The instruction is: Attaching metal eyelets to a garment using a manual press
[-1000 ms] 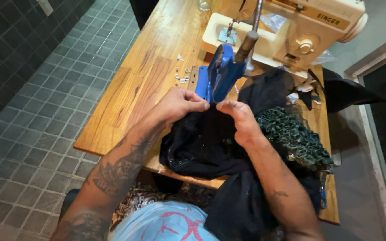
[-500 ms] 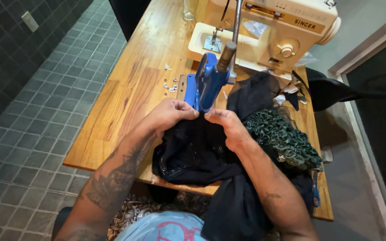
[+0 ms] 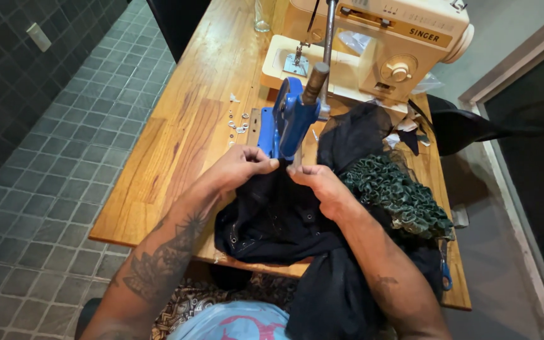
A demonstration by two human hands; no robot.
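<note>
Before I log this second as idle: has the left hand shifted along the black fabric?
No. The left hand still pinches the black fabric just before the blue press.

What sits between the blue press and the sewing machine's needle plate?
Head view: only bare wooden table between the blue press and the sewing machine; the press's upright handle overlaps that stretch.
</note>
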